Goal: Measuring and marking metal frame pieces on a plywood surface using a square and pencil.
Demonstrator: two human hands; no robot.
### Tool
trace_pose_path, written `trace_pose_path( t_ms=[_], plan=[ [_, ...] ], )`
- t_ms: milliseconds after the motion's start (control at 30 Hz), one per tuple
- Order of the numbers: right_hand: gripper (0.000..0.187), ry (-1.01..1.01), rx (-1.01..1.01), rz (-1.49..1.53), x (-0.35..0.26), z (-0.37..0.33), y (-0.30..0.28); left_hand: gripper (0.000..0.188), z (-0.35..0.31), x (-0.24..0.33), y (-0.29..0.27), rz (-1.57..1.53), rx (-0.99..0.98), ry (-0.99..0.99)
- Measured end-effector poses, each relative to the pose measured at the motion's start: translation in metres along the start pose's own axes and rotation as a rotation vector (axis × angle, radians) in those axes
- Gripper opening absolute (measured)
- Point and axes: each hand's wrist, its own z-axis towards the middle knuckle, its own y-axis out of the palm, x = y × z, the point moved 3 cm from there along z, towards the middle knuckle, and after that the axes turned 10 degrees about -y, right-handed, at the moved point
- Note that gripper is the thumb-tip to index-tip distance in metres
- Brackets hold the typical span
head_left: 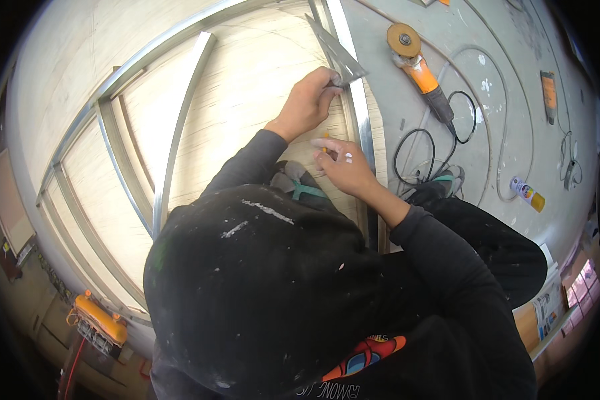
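Note:
My left hand (305,105) is closed on the near corner of a grey triangular metal square (340,55). The square lies slanted across a shiny metal stud (357,110), its narrow tip pointing away from me. Just below, my right hand (348,168) pinches a thin yellow pencil (326,142), mostly covered by the fingers. White smudges mark that hand's fingers. The stud belongs to a metal frame resting on a pale plywood sheet (247,87).
On the grey floor to the right lie an orange angle grinder (421,75) with its looped cord, a second orange tool (548,97) and a spray can (528,194). A loose metal profile (183,127) lies across the frame. An orange air compressor (99,320) stands at lower left.

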Motion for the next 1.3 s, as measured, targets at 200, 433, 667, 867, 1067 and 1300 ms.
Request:
trace_pose_path(
  t_ms=[200, 433, 667, 867, 1067, 1300],
  plan=[
    [0.039, 0.025, -0.046, 0.058, 0.002, 0.001, -0.001, 0.02, -0.001, -0.007, 0.002, 0.084, -0.012, -0.004],
    [0.03, 0.062, 0.063, 0.297, -0.006, -0.002, 0.004, 0.017, -0.005, -0.003, 0.0, 0.109, -0.076, 0.038],
    [0.027, 0.06, 0.09, 0.322, -0.012, -0.002, 0.003, 0.019, -0.008, 0.002, 0.003, 0.148, -0.065, 0.1],
    [0.027, 0.064, 0.081, 0.308, -0.011, -0.001, 0.002, 0.019, 0.0, 0.0, -0.003, 0.207, -0.045, 0.118],
    [0.026, 0.068, 0.104, 0.335, -0.013, -0.002, 0.002, 0.019, 0.002, -0.002, -0.004, 0.175, -0.091, 0.091],
    [0.024, -0.008, 0.302, 0.396, -0.03, 0.002, -0.006, 0.019, 0.003, -0.003, -0.004, 0.147, -0.098, 0.078]
  ],
)
